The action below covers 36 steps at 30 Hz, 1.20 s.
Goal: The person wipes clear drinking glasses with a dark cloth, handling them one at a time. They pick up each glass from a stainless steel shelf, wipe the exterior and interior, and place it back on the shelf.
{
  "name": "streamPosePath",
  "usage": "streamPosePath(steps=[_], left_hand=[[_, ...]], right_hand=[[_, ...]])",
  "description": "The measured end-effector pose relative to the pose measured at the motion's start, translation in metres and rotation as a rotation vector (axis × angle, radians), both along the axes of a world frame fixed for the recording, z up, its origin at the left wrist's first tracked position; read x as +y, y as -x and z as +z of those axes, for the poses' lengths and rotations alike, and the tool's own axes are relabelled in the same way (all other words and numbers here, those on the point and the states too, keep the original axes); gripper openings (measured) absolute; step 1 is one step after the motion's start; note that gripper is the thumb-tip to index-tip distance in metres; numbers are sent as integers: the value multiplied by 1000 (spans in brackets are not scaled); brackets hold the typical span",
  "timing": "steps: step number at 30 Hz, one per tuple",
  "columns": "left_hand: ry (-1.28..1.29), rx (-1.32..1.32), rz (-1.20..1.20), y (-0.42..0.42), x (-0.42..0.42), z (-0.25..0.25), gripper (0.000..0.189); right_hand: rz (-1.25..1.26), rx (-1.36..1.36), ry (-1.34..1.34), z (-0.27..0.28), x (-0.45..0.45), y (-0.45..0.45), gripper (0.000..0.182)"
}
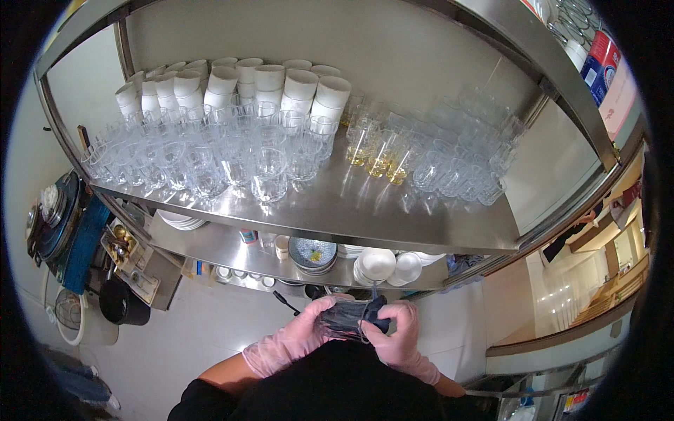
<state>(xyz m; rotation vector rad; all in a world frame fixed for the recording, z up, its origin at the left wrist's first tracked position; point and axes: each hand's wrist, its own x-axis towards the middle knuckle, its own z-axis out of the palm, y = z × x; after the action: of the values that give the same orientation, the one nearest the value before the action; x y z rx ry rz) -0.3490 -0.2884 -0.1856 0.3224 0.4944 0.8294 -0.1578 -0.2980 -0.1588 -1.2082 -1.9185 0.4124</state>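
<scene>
My left hand (300, 329), in a pink glove, grips a clear drinking glass (339, 318) lying on its side close to my chest. With my gloved right hand (401, 337) I hold a dark cloth (379, 311) at the mouth of the glass, part of it inside. Beyond my hands, a steel shelf (337, 216) carries many clear glasses (268, 173) on the left. Several amber-tinted glasses (378, 160) and more clear glasses (458, 168) stand on the right. Stacked white cups (300, 89) fill the back left.
The lower shelf (221, 250) bears white bowls (376, 266), patterned blue plates (312, 254) and a stack of white plates (181, 220). At left are a black bin (122, 302) and a cutlery tray (120, 244). A person's legs (79, 381) show lower left; another person (576, 229) is at far right.
</scene>
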Motion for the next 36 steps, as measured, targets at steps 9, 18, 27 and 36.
streamPosePath(steps=[9,18,27,36], left_hand=[[35,158,12,-41,8,0,55],[-360,377,70,-79,23,23,69],[-270,402,509,-142,31,42,39],[-274,546,460,-173,37,21,50]], right_hand=[[582,-474,116,11,27,-51,43],[488,124,165,-19,51,-91,45],[664,-192,25,-12,67,-119,56],[576,287,502,-27,68,-152,37]])
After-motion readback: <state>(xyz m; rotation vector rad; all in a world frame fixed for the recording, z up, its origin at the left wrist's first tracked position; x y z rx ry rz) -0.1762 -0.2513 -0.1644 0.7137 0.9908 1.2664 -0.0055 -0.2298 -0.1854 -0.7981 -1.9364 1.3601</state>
